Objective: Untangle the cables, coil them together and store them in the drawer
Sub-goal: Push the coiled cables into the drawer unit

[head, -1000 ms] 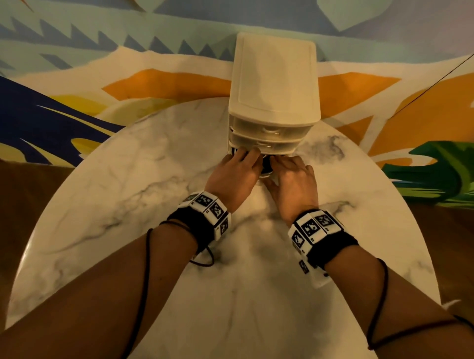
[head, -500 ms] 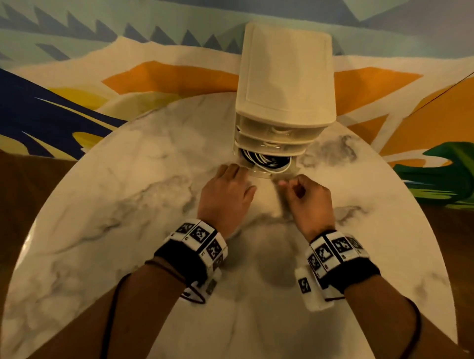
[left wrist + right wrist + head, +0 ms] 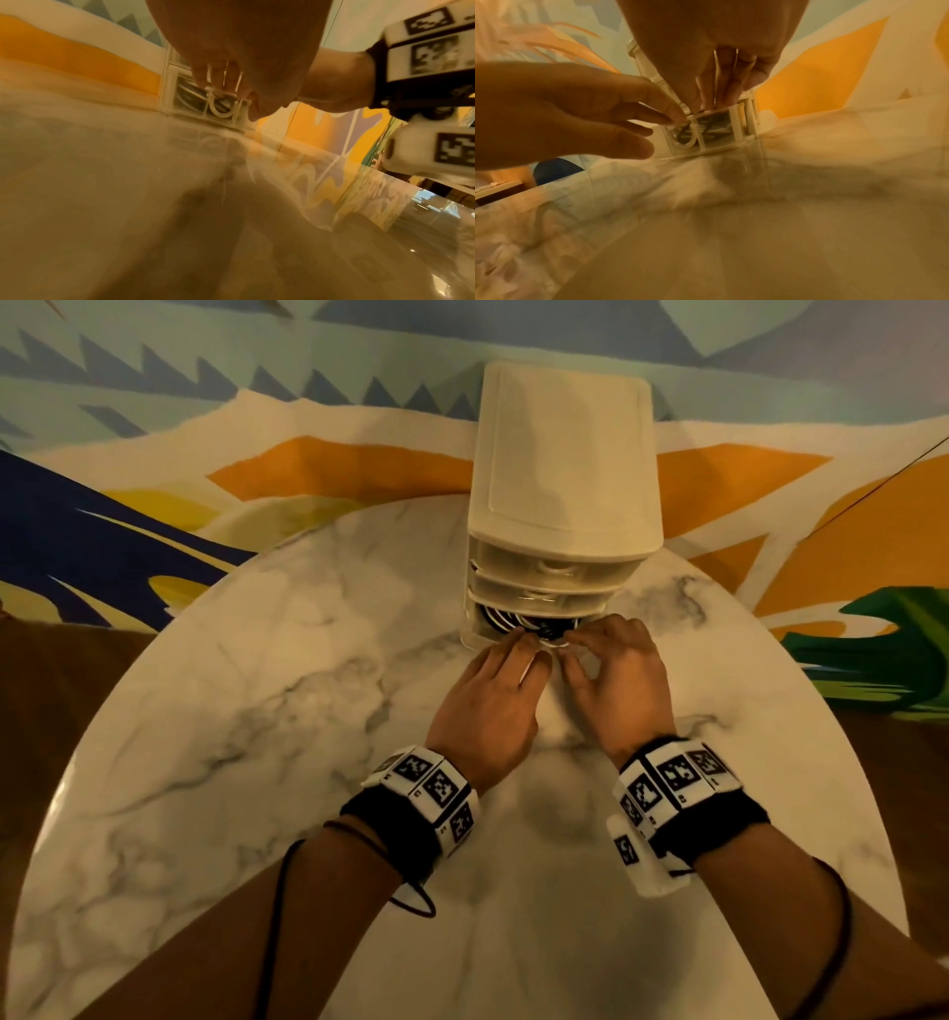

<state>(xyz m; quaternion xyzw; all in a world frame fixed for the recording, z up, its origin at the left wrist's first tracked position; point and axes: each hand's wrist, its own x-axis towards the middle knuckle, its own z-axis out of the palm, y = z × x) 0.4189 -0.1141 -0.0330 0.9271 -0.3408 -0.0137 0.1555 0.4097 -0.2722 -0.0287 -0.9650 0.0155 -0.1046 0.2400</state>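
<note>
A white three-drawer unit [image 3: 565,469] stands at the far edge of the marble table [image 3: 257,711]. Its bottom drawer [image 3: 475,634] is pulled out a little, and coiled black and white cables [image 3: 544,622] lie inside. The cables [image 3: 711,125] also show through the clear drawer front [image 3: 716,140]. My left hand [image 3: 518,654] rests its extended fingers on the drawer's top front rim, above the U-shaped handle [image 3: 221,110]. My right hand [image 3: 590,649] sets its fingertips [image 3: 713,101] on the same rim just to the right. Neither hand holds a cable.
The two upper drawers [image 3: 554,567] are shut. A painted wall rises just behind the unit. The round table's edge curves close on both sides of the unit. Black cords run along both forearms from the wrist bands.
One second ago both hands reached into the open drawer. Half a second ago they had drawn back, leaving the cables inside. Now both have returned to the drawer's front rim.
</note>
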